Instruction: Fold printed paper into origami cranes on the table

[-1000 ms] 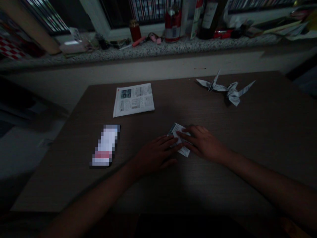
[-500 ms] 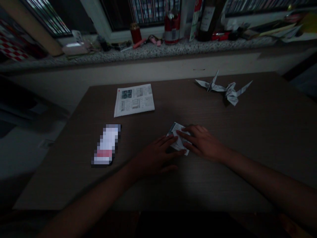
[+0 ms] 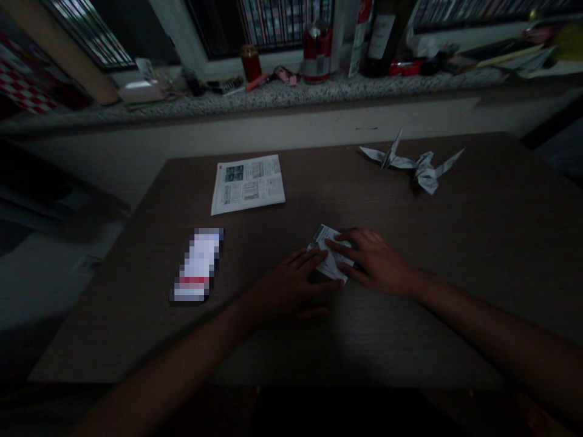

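Both hands [image 3: 291, 288] pressed flat on folded paper [image 3: 328, 255].

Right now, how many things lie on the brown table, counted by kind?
Folded paper cranes: 2
Printed sheet lying flat: 1
Small paper being folded under left hand and right hand: 1
Blurred rectangular item: 1
Total: 5

You're working in very dim light; the desk [image 3: 455, 255] near edge sinks into black shadow, and the picture's corners bend and blur
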`<action>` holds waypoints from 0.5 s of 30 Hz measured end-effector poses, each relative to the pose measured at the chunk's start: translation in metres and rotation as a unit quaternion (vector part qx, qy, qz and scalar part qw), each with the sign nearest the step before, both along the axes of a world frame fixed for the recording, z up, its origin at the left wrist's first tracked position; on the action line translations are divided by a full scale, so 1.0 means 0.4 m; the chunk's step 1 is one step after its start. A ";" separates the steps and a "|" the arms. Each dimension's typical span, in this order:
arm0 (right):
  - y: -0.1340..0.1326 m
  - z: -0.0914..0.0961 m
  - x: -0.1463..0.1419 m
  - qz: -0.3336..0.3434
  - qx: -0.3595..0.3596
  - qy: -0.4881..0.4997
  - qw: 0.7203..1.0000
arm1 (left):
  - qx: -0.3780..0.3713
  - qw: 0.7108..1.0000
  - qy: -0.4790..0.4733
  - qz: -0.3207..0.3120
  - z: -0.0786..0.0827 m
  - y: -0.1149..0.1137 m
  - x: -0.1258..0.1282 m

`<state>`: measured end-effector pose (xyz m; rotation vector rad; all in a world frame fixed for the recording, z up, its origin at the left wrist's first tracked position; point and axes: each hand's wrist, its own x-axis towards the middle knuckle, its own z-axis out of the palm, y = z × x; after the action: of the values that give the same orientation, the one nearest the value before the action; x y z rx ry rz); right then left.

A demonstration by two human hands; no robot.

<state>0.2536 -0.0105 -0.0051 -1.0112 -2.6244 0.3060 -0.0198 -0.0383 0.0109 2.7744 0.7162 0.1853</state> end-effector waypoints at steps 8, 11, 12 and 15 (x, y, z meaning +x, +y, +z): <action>0.004 -0.007 0.007 0.002 -0.005 0.010 1.000 | -0.014 1.000 -0.014 0.011 0.001 0.002 -0.001; 0.004 -0.008 0.006 -0.002 -0.009 0.014 1.000 | -0.013 1.000 -0.011 0.015 0.001 0.000 0.000; 0.003 -0.007 0.006 -0.002 -0.011 0.015 1.000 | -0.011 1.000 -0.011 0.016 0.002 0.000 0.000; 0.003 -0.007 0.005 -0.005 -0.011 0.017 1.000 | -0.010 1.000 -0.013 0.020 0.002 -0.002 0.001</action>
<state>0.2556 -0.0095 -0.0080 -1.0178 -2.5891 0.3486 -0.0195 -0.0389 0.0117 2.7353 0.7645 0.2207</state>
